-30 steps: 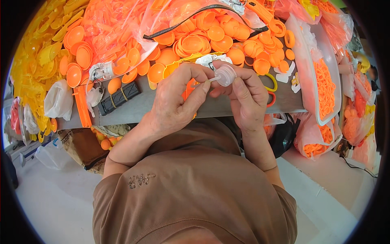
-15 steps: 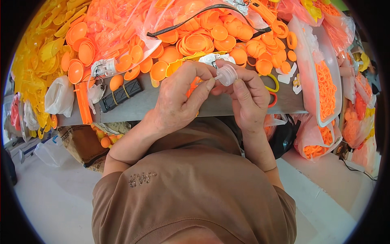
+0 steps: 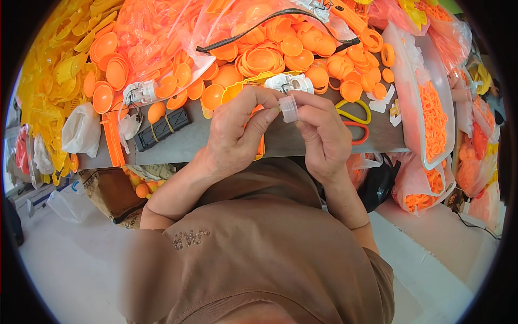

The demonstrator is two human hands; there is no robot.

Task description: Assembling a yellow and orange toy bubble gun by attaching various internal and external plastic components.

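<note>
A small translucent white plastic cylinder (image 3: 289, 109) is held between my two hands, above the front part of the table. My right hand (image 3: 328, 137) grips its right side with thumb and bent fingers. On the other side, the thumb and index finger of my left hand (image 3: 233, 128) are pinched together at the cylinder's edge; exactly what they grip there is partly hidden. Just beyond my fingers lies a white plastic mechanism with thin wires (image 3: 297, 82), beside a yellow plastic shell (image 3: 236, 89). Scissors with yellow and red handles (image 3: 367, 134) lie right of my right hand.
Orange plastic cups (image 3: 259, 60) and bagged parts pile up at the back, yellow parts (image 3: 59, 92) at far left. A black block with rubber bands (image 3: 162, 129) and another white mechanism (image 3: 139, 93) lie left. At right stands a bin of orange rings (image 3: 431, 116).
The cylinder has tipped from facing me to showing its side and moved slightly left and down. My right hand has turned with it, uncovering more of the scissors' handles.
</note>
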